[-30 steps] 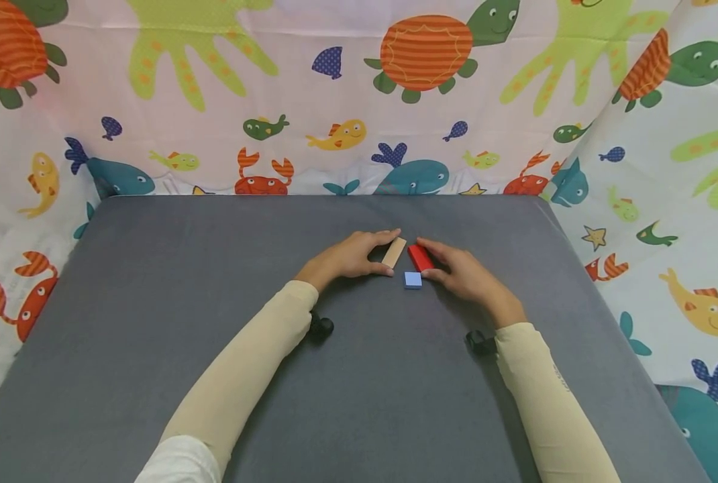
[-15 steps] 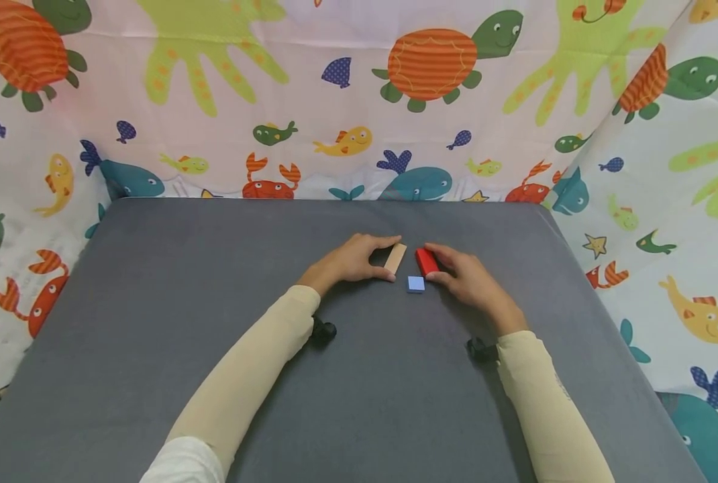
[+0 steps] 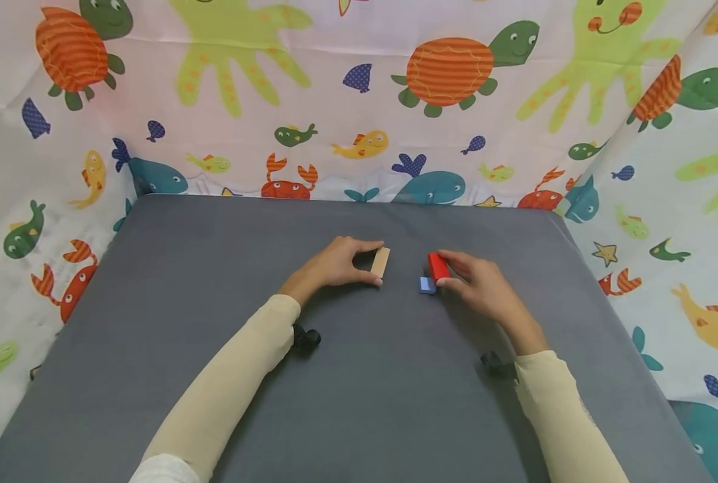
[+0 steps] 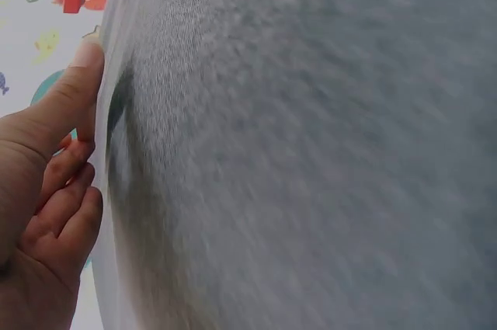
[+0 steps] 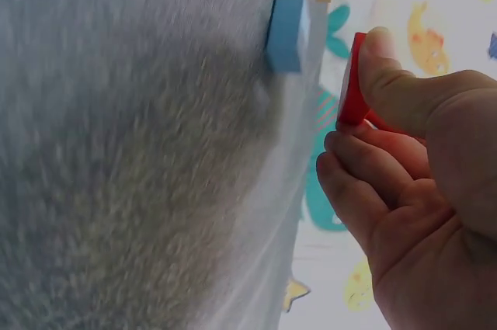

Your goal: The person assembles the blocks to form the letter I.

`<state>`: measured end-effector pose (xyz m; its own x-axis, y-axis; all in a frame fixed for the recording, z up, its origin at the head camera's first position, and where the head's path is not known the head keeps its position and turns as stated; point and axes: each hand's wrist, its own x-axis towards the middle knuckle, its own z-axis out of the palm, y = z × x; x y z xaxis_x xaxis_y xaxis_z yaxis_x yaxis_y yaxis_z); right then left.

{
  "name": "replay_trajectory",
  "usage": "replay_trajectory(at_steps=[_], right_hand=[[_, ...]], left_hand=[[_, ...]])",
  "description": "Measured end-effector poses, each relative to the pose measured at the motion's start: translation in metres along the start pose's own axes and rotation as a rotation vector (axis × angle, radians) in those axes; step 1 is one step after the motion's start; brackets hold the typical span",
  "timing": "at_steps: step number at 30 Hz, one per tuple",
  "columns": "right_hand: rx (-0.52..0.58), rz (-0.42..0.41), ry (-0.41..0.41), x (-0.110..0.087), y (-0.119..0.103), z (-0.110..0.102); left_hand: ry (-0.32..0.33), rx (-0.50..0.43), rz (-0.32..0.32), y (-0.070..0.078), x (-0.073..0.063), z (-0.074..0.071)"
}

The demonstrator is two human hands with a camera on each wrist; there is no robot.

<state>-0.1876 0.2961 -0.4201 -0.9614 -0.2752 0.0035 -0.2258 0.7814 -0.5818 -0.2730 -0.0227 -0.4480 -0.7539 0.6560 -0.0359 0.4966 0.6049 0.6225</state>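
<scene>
My left hand pinches a plain wooden block by its two ends, between thumb and fingers. In the left wrist view, the thumb mostly hides that block. My right hand pinches a red block, which appears raised off the tabletop in the right wrist view. A small blue block lies on the table just left of the right thumb, partly covered by the red block in the head view. In the right wrist view the blue block stands apart from the red block.
A grey cloth-covered table spreads under both hands. Behind and beside it hangs a white curtain printed with sea animals. Dark wrist cameras sit below the cuffs of the beige sleeves.
The wooden block has moved left with my left hand, widening the gap to the red block. The red block has shifted slightly relative to the blue one and now overlaps it. The head view has turned.
</scene>
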Motion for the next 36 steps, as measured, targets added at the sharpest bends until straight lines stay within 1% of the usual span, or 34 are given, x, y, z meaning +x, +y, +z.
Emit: replay_trajectory(at_steps=[3,7,11,16,21,27,32,36], right_hand=[[-0.001,-0.002,0.004,-0.006,-0.011,0.0],[-0.002,-0.026,-0.02,-0.014,-0.028,0.005],[-0.001,-0.055,-0.058,-0.019,-0.045,0.013],[-0.005,-0.104,-0.083,-0.026,-0.063,0.026],[-0.039,-0.165,-0.101,-0.032,-0.075,0.039],[-0.014,-0.184,-0.169,-0.036,-0.084,0.049],[-0.009,-0.212,-0.196,-0.038,-0.091,0.059],[-0.011,-0.243,-0.203,-0.04,-0.099,0.066]], left_hand=[[0.012,-0.006,-0.004,-0.001,-0.007,-0.001],[0.016,0.0,-0.025,-0.001,-0.019,-0.001],[0.029,0.013,-0.035,-0.001,-0.029,0.0],[0.044,0.014,-0.049,-0.004,-0.041,-0.001],[0.057,0.007,-0.047,-0.006,-0.054,-0.004],[0.05,0.019,-0.058,-0.006,-0.066,-0.005],[0.039,0.031,-0.076,-0.005,-0.075,-0.005],[0.047,0.06,-0.074,-0.004,-0.081,-0.003]])
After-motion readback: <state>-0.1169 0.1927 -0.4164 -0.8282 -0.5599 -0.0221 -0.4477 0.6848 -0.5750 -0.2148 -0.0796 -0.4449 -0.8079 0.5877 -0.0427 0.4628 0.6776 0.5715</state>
